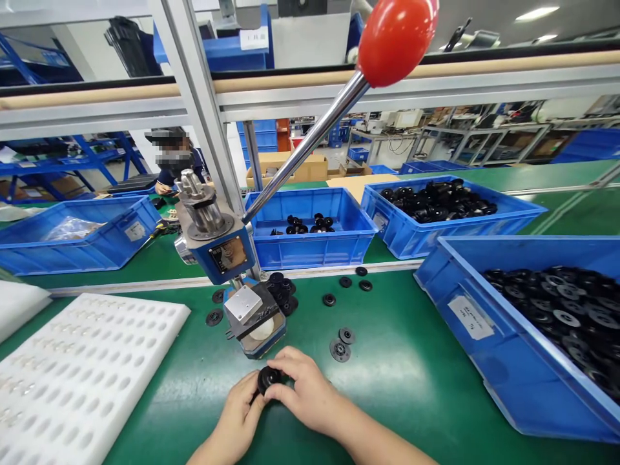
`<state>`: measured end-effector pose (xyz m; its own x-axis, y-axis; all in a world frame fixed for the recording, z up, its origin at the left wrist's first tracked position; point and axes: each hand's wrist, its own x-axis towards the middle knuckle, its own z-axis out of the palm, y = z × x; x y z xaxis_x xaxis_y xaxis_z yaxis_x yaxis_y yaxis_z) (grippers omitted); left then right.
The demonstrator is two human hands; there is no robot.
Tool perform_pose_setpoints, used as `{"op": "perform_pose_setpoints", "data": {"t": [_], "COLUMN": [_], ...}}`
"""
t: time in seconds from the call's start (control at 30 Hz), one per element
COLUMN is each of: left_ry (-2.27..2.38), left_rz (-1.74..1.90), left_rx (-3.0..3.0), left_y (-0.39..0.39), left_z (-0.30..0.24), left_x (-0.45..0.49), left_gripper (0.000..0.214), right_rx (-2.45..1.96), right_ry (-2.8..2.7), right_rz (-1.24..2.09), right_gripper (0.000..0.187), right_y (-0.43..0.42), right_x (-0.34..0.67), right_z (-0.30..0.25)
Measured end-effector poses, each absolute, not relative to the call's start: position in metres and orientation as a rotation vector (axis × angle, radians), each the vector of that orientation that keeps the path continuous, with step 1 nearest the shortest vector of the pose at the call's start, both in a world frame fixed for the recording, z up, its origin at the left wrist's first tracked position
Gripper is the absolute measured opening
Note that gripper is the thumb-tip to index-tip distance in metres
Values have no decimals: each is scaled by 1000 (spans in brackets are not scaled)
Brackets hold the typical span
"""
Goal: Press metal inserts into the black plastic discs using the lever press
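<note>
Your left hand (236,413) and right hand (310,394) pinch the black round part (269,380) between them, probably to steady and align it, just short of the lever press (220,248) beyond your fingers.

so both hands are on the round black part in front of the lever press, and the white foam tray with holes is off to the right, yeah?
Not quite: the head view shows the white foam tray with holes on the left. The left hand and right hand are indeed on the round black part in front of the lever press.
</note>
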<state>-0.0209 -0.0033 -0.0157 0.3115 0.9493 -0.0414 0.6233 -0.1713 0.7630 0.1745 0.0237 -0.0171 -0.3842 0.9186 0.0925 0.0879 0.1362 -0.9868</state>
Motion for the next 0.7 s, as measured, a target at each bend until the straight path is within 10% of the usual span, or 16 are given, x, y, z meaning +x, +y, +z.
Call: {"op": "perform_pose_setpoints", "data": {"t": [0.7], "left_ry": [1337], "left_rz": [643], "left_rx": [2033], "left_y": [-3], "left_z": [2], "left_x": [-13], "left_gripper": [25], "right_rx": [-998], "right_ry": [-1942], "right_rz": [1008], "right_gripper": [22], "right_y": [18], "right_x": [176], "right_z": [-6]}}
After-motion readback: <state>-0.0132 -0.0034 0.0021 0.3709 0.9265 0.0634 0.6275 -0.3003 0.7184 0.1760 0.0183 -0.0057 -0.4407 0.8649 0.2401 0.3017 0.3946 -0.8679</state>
